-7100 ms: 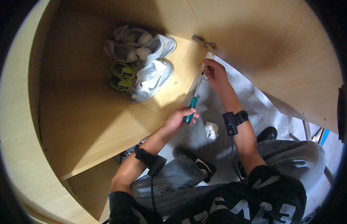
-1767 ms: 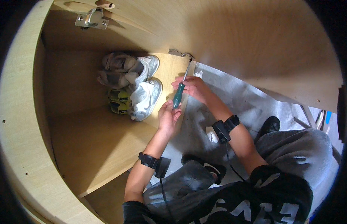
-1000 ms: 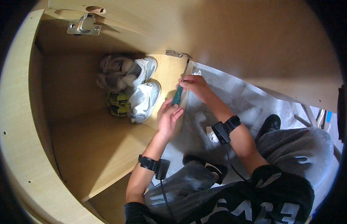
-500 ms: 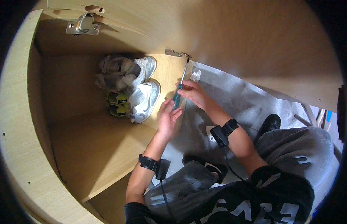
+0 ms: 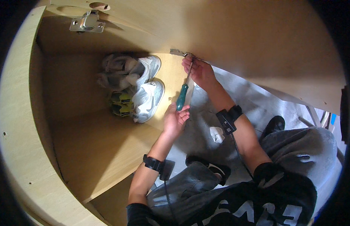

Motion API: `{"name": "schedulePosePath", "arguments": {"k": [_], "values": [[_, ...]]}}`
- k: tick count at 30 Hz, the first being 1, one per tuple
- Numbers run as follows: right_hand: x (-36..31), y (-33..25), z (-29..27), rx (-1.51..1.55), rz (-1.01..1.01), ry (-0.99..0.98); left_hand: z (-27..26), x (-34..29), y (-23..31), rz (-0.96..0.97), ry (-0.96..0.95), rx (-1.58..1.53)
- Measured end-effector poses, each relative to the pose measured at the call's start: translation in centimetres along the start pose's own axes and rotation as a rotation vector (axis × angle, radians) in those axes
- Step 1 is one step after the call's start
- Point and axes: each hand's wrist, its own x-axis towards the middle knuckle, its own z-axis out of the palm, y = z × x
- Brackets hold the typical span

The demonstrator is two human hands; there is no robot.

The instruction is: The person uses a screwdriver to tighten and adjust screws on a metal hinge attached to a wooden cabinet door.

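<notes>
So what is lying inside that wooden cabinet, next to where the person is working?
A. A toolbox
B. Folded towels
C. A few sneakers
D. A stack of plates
C: a few sneakers, white and grey with one yellow-green, lie on the cabinet floor, just left of the left hand holding the screwdriver.

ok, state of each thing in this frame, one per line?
screwdriver: held at its green handle, tip up at the lower hinge
left hand: gripping the handle end
right hand: fingers at the shaft near the tip
lower hinge: on the door edge, at the screwdriver tip
upper hinge: on the cabinet panel, untouched
sneakers: lying inside the cabinet, piled together
cabinet door: open
</notes>
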Motion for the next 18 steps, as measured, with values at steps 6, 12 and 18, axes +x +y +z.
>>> {"name": "schedulePosePath", "arguments": {"k": [6, 12, 18], "values": [[0.6, 1.0, 0.8, 0.155, 0.023, 0.058, 0.0, -0.4, 0.3, -0.005, 0.019, 0.026], [0.5, 1.5, 1.0, 0.057, -0.028, 0.308, 0.9, -0.7, 0.1, 0.01, 0.0, 0.179], [0.5, 1.1, 1.1, 0.186, 0.016, 0.161, 0.9, -0.4, -0.2, -0.04, -0.002, 0.154]]}}
